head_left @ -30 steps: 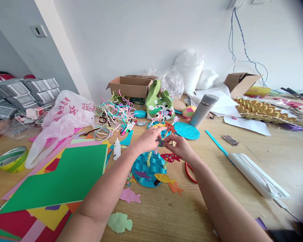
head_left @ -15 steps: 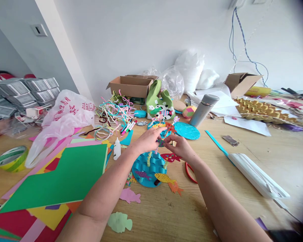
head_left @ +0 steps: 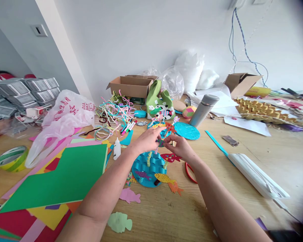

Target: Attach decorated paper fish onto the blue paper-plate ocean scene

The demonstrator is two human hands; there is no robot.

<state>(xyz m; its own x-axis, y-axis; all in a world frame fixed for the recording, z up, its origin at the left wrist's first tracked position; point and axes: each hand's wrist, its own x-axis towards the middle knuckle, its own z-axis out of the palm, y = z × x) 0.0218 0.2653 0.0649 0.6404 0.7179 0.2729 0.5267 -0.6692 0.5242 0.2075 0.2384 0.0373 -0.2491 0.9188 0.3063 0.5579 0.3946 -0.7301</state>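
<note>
My left hand (head_left: 151, 137) and my right hand (head_left: 178, 144) meet above a round blue paper base (head_left: 138, 159) covered in curled blue strips. Between their fingertips is a small green-and-purple paper piece (head_left: 161, 143), partly hidden by the fingers. Twisted pipe cleaners (head_left: 148, 159) rise from the base. A red paper fish (head_left: 170, 157) with coloured triangles sits just below my right hand. At the front of the base are a purple paper fish (head_left: 142, 175) and a yellow paper fish (head_left: 162, 178), with an orange paper fish (head_left: 176, 187) beside them.
Pink (head_left: 130, 195) and pale green (head_left: 120, 222) paper fish lie nearer me. Coloured paper sheets (head_left: 58, 178) and a glue bottle (head_left: 117, 149) are on the left. A steel flask (head_left: 204, 109), a blue disc (head_left: 187, 130) and a white power strip (head_left: 257, 174) stand or lie to the right.
</note>
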